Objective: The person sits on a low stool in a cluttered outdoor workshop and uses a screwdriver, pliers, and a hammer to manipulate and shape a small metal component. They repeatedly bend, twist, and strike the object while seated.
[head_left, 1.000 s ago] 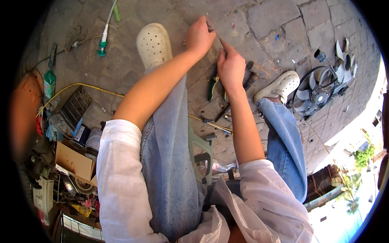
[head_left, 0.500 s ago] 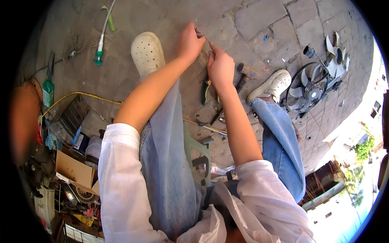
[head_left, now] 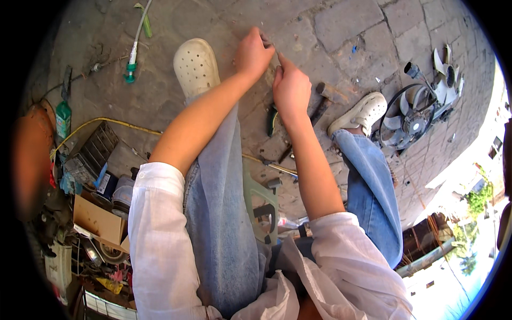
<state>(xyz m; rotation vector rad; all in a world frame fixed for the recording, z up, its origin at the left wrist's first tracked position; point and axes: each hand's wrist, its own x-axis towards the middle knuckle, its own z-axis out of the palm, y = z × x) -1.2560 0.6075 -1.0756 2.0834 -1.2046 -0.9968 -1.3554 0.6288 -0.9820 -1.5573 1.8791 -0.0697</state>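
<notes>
Two hands meet low over the paved floor (head_left: 352, 21) in the single head view, between my feet. My left hand (head_left: 253, 53) has its fingers curled in, thumb and forefinger pinched at a small dark piece (head_left: 265, 39) — too small in this picture to name; it shows only as a short sliver at the fingertips. My right hand (head_left: 290, 88) is likewise closed, the forefinger stretched up toward the same spot, its tip just beside the left hand's pinch; whether it holds anything of its own I cannot tell.

By my judgement the small dark piece is light and stiff, probably metal, and easily dropped among the grit on the stones — a fingertip pinch near its middle suits it better than a full-hand hold, and neither grip needs to open more than a crack.

About the hands: a hammer (head_left: 326, 98) lies on the floor just right of my right hand, a dark green-handled tool (head_left: 272, 120) just below it, both untouched. My white clog (head_left: 196, 66) stands left of my left hand, my white shoe (head_left: 358, 113) to the right. Farther right rests a radiator fan (head_left: 413, 120); at left, a yellow hose (head_left: 109, 124) and a cardboard box (head_left: 96, 220).
</notes>
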